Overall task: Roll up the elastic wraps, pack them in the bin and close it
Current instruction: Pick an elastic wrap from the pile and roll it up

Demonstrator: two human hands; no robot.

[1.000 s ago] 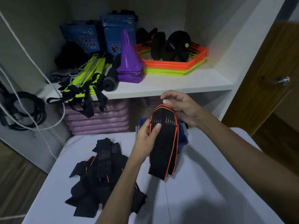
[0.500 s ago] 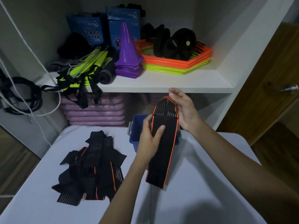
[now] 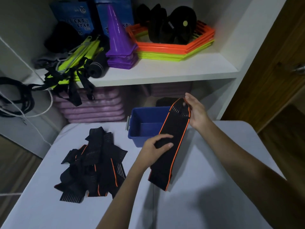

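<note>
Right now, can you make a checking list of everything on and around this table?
Surface: white table, bare near the front.
Job's things: held wrap stretched out, not rolled; pile of wraps loose; blue bin open, looks empty, lid not seen.
Clutter: nothing seen on the table.
Grippers: left hand grips the wrap's middle; right hand pinches its top end.
Cables: white cord and black cables at left.
Surroundings: shelf with purple cones, hexagon rings.
</note>
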